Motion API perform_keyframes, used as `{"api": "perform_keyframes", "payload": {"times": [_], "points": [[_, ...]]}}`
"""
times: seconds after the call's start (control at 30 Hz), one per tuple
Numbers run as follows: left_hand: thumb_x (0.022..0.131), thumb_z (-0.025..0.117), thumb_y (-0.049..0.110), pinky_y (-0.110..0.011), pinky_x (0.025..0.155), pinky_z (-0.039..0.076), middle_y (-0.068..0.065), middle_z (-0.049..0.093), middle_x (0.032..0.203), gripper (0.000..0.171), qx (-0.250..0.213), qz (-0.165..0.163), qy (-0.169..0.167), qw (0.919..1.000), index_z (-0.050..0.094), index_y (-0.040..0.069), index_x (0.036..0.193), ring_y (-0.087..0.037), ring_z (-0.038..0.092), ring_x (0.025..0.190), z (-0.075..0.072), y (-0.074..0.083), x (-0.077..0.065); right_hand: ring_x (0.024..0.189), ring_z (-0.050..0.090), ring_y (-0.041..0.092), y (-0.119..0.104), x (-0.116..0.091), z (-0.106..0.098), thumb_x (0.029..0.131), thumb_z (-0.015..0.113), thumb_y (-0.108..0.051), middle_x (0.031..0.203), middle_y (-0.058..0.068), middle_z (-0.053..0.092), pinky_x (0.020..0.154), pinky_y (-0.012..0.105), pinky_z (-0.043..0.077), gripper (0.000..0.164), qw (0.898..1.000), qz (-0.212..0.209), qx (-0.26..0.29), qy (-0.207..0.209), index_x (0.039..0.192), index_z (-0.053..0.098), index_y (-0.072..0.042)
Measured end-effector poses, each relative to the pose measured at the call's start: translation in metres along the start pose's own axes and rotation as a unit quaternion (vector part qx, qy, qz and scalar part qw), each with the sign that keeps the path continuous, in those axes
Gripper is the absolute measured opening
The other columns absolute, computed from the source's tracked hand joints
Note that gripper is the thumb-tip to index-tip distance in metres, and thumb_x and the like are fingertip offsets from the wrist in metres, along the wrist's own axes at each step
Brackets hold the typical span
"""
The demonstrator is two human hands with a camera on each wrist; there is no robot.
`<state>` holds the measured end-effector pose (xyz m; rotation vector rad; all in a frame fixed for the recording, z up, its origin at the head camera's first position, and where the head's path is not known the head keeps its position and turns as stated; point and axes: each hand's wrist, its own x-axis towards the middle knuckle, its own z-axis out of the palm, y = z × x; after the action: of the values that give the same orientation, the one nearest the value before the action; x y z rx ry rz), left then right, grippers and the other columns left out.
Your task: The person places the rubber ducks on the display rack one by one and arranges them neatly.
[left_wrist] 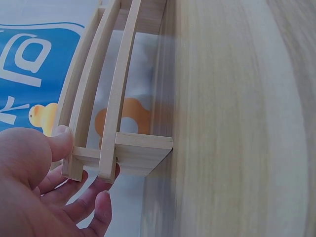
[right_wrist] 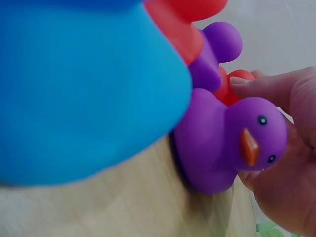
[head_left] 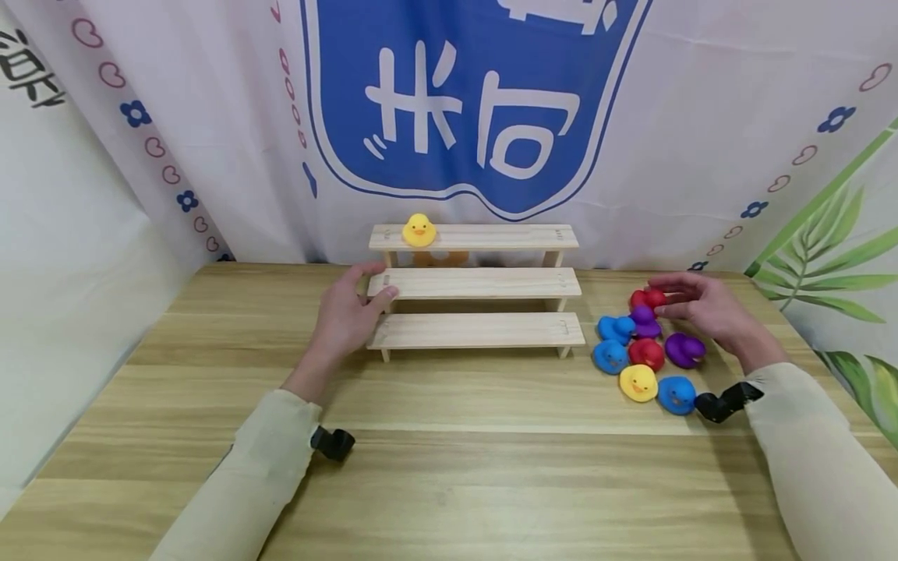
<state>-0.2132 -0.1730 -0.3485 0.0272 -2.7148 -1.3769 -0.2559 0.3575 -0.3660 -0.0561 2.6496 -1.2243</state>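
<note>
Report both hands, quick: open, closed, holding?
Left hand: closed, gripping the left end of the wooden display stand's middle shelf.
Right hand: closed, holding the farthest red rubber duck.

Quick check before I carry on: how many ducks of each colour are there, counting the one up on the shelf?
Blue ducks: 3
Red ducks: 2
Purple ducks: 2
Yellow ducks: 2, including the one on the top shelf
Total: 9
</note>
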Motion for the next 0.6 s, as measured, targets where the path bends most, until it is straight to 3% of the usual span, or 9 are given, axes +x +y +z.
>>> {"api": "perform_keyframes", "payload": {"times": [0.17,0.27,0.37,0.47,0.6], "points": [[0.107,0.065,0.031,-0.026,0.048,0.043,-0.016,0.069,0.125,0.053,0.001,0.004,0.002,1.0,0.051,0.013,0.155,-0.014,0.053,0.059,-0.0004,-0.0002,-0.0002,0.138,0.053,0.046,-0.0018,-0.0006,-0.0015,0.104,0.061,-0.004,0.16,0.027,0.045,0.091,0.022,0.057,0.056,1.0,0.004,-0.023,-0.005,0.158,0.046,-0.006],[0.107,0.065,0.03,-0.026,0.048,0.043,-0.016,0.066,0.136,0.053,0.002,0.005,0.004,1.0,0.051,0.012,0.155,-0.014,0.054,0.06,-0.0009,0.0,-0.001,0.138,0.052,0.05,-0.0019,0.0002,-0.0026,0.103,0.065,-0.006,0.16,0.028,0.045,0.099,0.038,0.059,0.057,0.999,0.001,-0.047,-0.014,0.157,0.048,-0.008],[0.108,0.065,0.031,-0.026,0.048,0.042,-0.016,0.068,0.129,0.053,0.001,-0.001,0.002,1.0,0.05,0.013,0.155,-0.014,0.053,0.059,-0.0011,0.0006,-0.0015,0.136,0.054,0.052,-0.002,0.0012,-0.0024,0.102,0.065,-0.005,0.157,0.028,0.048,0.104,0.051,0.058,0.056,0.997,-0.004,-0.069,-0.02,0.156,0.05,-0.008],[0.108,0.065,0.032,-0.026,0.047,0.041,-0.014,0.069,0.106,0.053,0.002,-0.008,0.001,1.0,0.05,0.015,0.155,-0.014,0.049,0.056,-0.0007,0.0014,-0.0017,0.131,0.057,0.05,-0.0022,0.0022,-0.0018,0.102,0.064,-0.006,0.152,0.028,0.051,0.097,0.048,0.061,0.053,0.996,-0.012,-0.091,-0.02,0.153,0.052,-0.007],[0.107,0.065,0.033,-0.026,0.046,0.039,-0.007,0.06,0.081,0.053,0.004,-0.01,0.0,0.9999,0.051,0.016,0.155,-0.013,0.046,0.053,-0.0006,0.0024,-0.002,0.123,0.059,0.044,-0.0024,0.0034,-0.0013,0.103,0.064,-0.009,0.148,0.029,0.053,0.083,0.032,0.06,0.049,0.994,-0.018,-0.104,-0.019,0.151,0.054,-0.005]]}}
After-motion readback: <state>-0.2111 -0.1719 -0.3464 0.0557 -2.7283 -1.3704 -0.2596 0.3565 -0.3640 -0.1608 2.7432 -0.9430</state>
